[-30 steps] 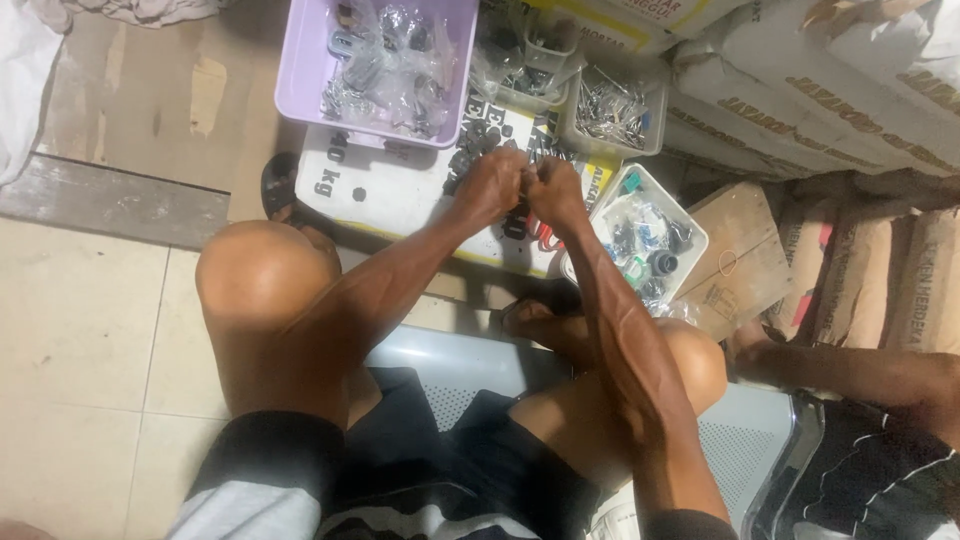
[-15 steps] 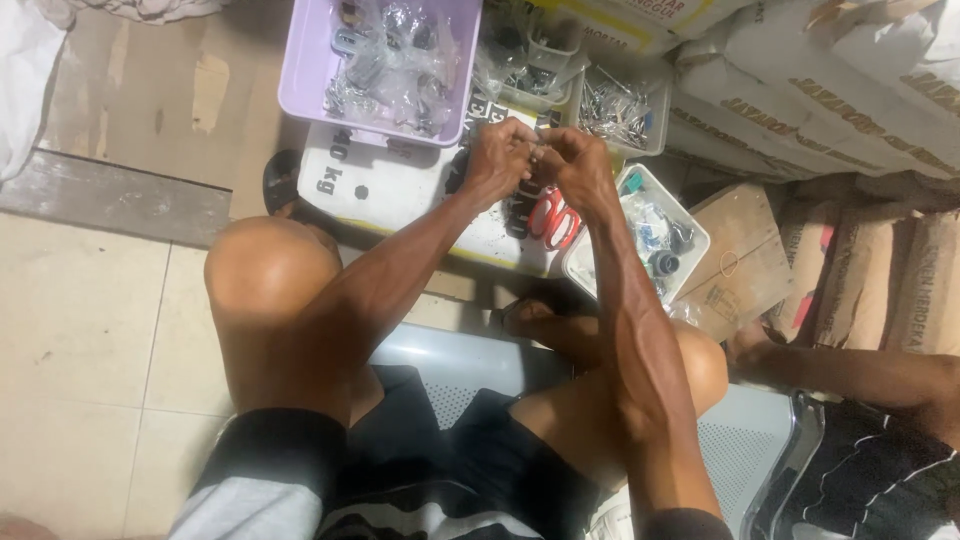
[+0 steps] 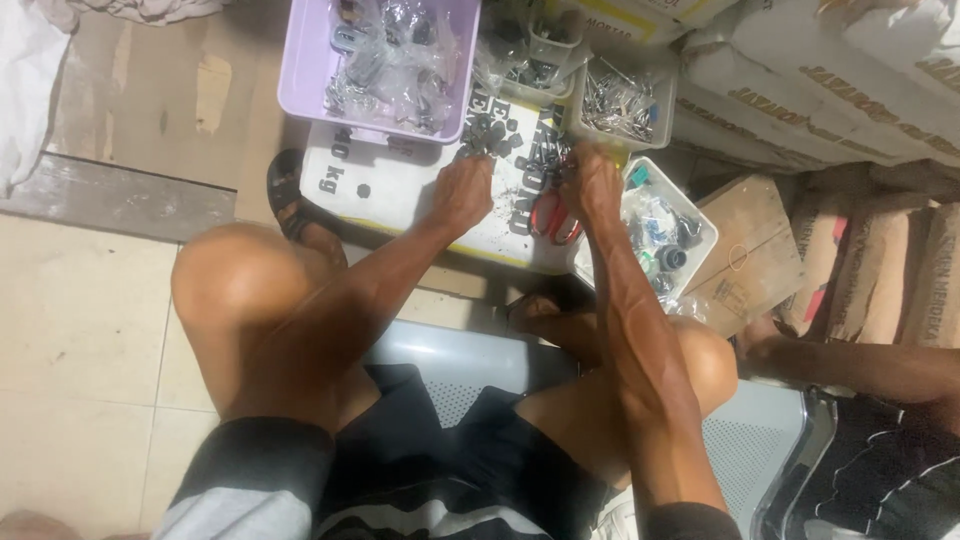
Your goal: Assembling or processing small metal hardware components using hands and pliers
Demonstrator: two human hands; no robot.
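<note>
While both hands work low over the white board [image 3: 400, 185], the step in hand looks like picking small dark parts [image 3: 492, 135] off it, and it will go best if each piece is pinched singly rather than raked. Left hand [image 3: 463, 192] rests knuckles-up on the board, its fingers curled narrow toward the loose heap of dark parts lying at its 12 o'clock; whether a piece is already between the fingertips I cannot tell. Right hand [image 3: 592, 180] sits just beside the red-handled scissors [image 3: 552, 215], which lie at its 7 o'clock; its fingers are bunched close at the board's far edge, and what they hold, if anything, is hidden.

Around them, going left to right: a sandalled foot [image 3: 292, 205] at the board's 8 o'clock, a lilac tub [image 3: 300, 80] of bagged metal pieces at the left hand's 11 o'clock, a clear box [image 3: 620, 100] of small fittings at the right hand's 12 o'clock, and a white tray [image 3: 700, 215] of mixed parts at its 4 o'clock. The scissors crowd the right hand's reach, and the tray's rim stands close to that forearm. Another person's arm [image 3: 860, 365] lies well apart at far right.
</note>
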